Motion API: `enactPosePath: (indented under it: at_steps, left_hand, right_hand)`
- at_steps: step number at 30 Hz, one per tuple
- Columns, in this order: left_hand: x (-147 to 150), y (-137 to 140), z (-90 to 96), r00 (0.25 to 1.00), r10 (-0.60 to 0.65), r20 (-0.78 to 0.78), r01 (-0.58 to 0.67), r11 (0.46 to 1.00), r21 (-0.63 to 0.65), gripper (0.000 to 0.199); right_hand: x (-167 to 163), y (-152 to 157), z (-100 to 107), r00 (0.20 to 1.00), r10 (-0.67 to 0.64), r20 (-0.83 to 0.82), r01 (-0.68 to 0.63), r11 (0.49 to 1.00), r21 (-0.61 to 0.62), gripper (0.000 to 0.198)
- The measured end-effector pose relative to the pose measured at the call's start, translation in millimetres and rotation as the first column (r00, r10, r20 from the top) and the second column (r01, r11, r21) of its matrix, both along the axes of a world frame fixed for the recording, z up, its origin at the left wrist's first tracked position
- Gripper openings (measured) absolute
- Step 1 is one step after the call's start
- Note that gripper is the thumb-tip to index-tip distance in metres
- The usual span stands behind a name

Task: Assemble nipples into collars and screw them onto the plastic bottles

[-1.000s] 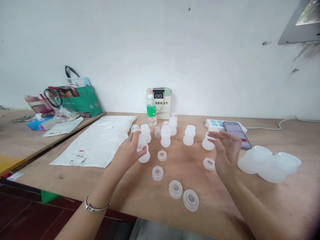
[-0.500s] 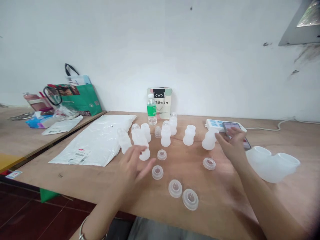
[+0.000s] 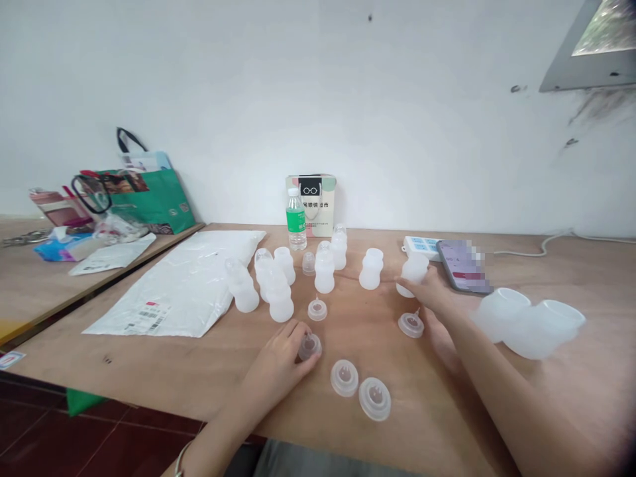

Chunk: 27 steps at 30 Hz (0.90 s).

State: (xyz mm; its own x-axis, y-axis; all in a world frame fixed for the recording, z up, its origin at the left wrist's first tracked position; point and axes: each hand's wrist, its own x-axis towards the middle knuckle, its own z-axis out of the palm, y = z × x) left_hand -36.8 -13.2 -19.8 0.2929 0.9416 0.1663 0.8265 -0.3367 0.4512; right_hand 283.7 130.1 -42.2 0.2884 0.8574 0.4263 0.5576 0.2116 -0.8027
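Near the table's front, the thumb and fingers of my left hand (image 3: pixel 281 361) close around a clear bottle nipple in its collar ring (image 3: pixel 311 347). My right hand (image 3: pixel 428 289) grips a frosted white baby bottle (image 3: pixel 415 270), open at the top, by its lower part. Just below that bottle lies another ringed nipple (image 3: pixel 411 324). A further nipple (image 3: pixel 317 309) sits behind my left hand, and two more nipples (image 3: pixel 375 399) lie toward me. An uncapped baby bottle (image 3: pixel 371 269) stands in the middle, and several capped bottles (image 3: pixel 324 271) are to its left.
A white mailing bag (image 3: pixel 183 285) covers the table's left part. At the back stand a water bottle (image 3: pixel 297 222) and a paper bag (image 3: pixel 325 212). A phone (image 3: pixel 460 268) leans on a power strip (image 3: pixel 421 247). Larger frosted bottles (image 3: pixel 541 331) are at right.
My left hand has come down onto a ringed nipple and closed around it. My right hand has moved from in front of the phone to the bottle and taken hold of it.
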Motion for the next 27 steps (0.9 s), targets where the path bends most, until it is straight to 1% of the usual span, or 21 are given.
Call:
enactPosePath:
  at_steps: [2,3,4,5,6,7,8,9,11,12,13,14,16,18,20,23,25,27]
  left_hand:
    - [-3.5,-1.1,10.3,1.000,-0.007,0.022,0.007,1.000,0.016,0.012]
    - [-5.4,-1.8,18.1,0.999,-0.003,0.047,0.001,0.999,0.044,0.012]
    - [-7.0,-2.2,27.6,0.996,0.002,0.085,-0.009,0.996,0.086,0.014]
    - [-7.7,-2.0,38.4,0.990,0.009,0.140,-0.028,0.990,0.139,0.016]
    - [-7.3,-0.8,49.7,0.977,0.005,0.215,-0.047,0.980,0.191,0.019]
    - [-5.5,1.6,60.9,0.951,-0.017,0.308,-0.063,0.967,0.246,0.021]
    - [-2.2,5.4,71.2,0.910,-0.057,0.412,-0.074,0.952,0.297,0.023]
    - [2.7,10.7,79.7,0.851,-0.114,0.512,-0.074,0.940,0.332,0.023]
    - [16.0,24.5,89.9,0.721,-0.226,0.655,-0.036,0.932,0.361,0.024]
    - [23.6,32.0,91.2,0.671,-0.270,0.691,0.005,0.933,0.359,0.025]
    - [31.2,39.3,90.1,0.637,-0.305,0.707,0.057,0.934,0.352,0.028]
    - [38.1,45.7,87.1,0.620,-0.333,0.710,0.114,0.934,0.339,0.030]
    - [48.3,55.0,77.8,0.609,-0.366,0.704,0.220,0.930,0.294,0.033]
    - [51.9,59.3,68.2,0.606,-0.368,0.705,0.291,0.928,0.234,0.033]
    - [49.6,60.6,61.8,0.612,-0.349,0.710,0.325,0.929,0.176,0.033]
    - [41.8,61.8,58.3,0.643,-0.324,0.694,0.351,0.930,0.109,0.035]
    - [37.7,63.9,56.9,0.652,-0.293,0.700,0.370,0.928,0.045,0.036]
    - [35.8,66.7,53.6,0.662,-0.235,0.712,0.374,0.926,-0.042,0.035]
  right_hand:
    - [-1.5,-5.4,7.3,1.000,-0.015,-0.009,0.014,0.997,-0.071,0.055]
    - [-3.4,-9.8,12.9,0.999,-0.034,-0.015,0.032,0.996,-0.078,0.053]
    - [-6.4,-15.5,19.6,0.999,-0.051,-0.018,0.050,0.997,-0.059,0.053]
    - [-10.6,-22.5,27.1,0.996,-0.087,-0.028,0.087,0.996,-0.004,0.054]
    - [-16.0,-30.6,34.8,0.994,-0.110,-0.029,0.112,0.990,0.084,0.055]
    - [-22.2,-39.6,42.2,0.994,-0.104,-0.022,0.106,0.978,0.178,0.054]
    - [-29.0,-49.0,48.7,0.997,-0.079,0.005,0.075,0.964,0.256,0.053]
    - [-36.1,-58.3,53.9,0.998,-0.046,0.048,0.030,0.956,0.292,0.052]
    - [-49.3,-75.4,59.9,0.983,0.043,0.177,-0.095,0.949,0.299,0.052]
    - [-54.7,-82.4,60.6,0.962,0.106,0.251,-0.178,0.942,0.284,0.051]
    - [-59.1,-88.1,60.2,0.940,0.152,0.307,-0.237,0.936,0.261,0.049]
    - [-62.2,-92.5,58.9,0.915,0.201,0.351,-0.292,0.929,0.228,0.048]
    - [-65.0,-97.6,54.6,0.877,0.260,0.404,-0.354,0.919,0.176,0.046]
    - [-64.2,-99.3,49.9,0.849,0.276,0.450,-0.375,0.915,0.146,0.046]
    - [-61.8,-99.5,45.5,0.818,0.258,0.513,-0.377,0.916,0.140,0.046]
    - [-59.2,-100.5,39.6,0.760,0.198,0.619,-0.364,0.919,0.154,0.045]
    - [-59.0,-102.4,36.0,0.719,0.137,0.681,-0.344,0.922,0.177,0.045]
    - [-59.5,-104.6,32.7,0.676,0.059,0.734,-0.318,0.923,0.219,0.045]
